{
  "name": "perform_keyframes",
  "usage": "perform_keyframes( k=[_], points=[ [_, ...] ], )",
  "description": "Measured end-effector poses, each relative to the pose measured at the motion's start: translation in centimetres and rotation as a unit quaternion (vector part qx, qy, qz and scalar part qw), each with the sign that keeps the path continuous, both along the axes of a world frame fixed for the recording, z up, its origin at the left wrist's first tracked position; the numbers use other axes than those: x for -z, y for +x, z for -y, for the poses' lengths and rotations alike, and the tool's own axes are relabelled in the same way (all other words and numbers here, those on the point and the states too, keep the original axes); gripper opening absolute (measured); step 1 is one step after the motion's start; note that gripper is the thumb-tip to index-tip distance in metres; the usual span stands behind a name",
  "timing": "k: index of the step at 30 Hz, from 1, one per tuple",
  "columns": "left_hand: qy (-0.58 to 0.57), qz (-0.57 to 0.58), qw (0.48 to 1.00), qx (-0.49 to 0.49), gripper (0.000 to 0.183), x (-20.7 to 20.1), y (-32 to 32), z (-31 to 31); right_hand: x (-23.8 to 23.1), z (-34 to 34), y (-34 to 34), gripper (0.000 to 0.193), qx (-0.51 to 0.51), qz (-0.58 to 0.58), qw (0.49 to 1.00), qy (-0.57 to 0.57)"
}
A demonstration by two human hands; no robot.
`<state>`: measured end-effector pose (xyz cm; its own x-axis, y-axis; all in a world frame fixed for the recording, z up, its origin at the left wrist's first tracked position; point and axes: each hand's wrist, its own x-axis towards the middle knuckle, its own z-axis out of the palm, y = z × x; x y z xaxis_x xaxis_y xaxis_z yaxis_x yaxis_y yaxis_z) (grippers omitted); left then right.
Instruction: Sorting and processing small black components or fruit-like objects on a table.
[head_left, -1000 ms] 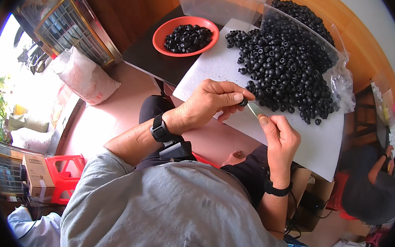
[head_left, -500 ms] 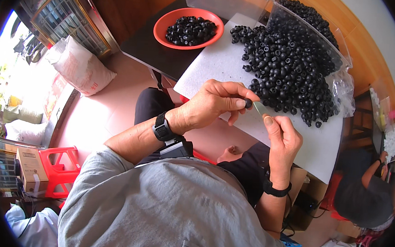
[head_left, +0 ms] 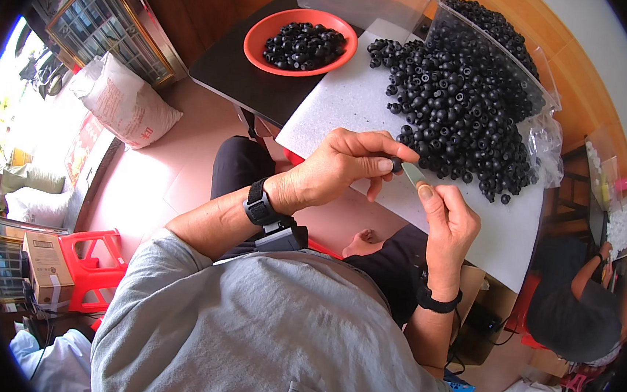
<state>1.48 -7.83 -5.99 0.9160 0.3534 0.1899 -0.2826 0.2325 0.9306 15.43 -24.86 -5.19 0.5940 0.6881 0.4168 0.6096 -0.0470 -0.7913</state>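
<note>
Over the near edge of the white board, my left hand pinches one small black ring-like part between thumb and fingers. My right hand grips a small thin-bladed knife, its blade reaching toward that part. Whether the blade touches the part is too small to tell. A large heap of similar black parts, many with a hole showing, spreads across the board just beyond both hands. At the far left, a red bowl holds more black pieces.
A clear plastic bin lies tipped behind the heap, with a clear bag beside it. A red stool, a carton and a white sack stand at left. Another person sits at the right.
The knife blade has turned slightly, its flat side showing more. My hands keep nearly the same place, and the black part is still pinched in the left.
</note>
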Motion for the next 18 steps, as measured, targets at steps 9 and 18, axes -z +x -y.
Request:
perform_keyframes(
  k=[9, 18],
  points=[
    [-0.01, -0.027, 1.0, 0.001, 0.025, 0.07, -0.19, 0.03, 0.08, 0.04, 0.07, 0.03, -0.007, 0.014, 1.0, 0.0],
    [0.01, 0.01, 1.0, -0.017, 0.026, -0.1, 0.1, 0.69, 0.03, 0.08, 0.18, 0.029, -0.012, 0.031, 0.999, 0.0]
  ],
)
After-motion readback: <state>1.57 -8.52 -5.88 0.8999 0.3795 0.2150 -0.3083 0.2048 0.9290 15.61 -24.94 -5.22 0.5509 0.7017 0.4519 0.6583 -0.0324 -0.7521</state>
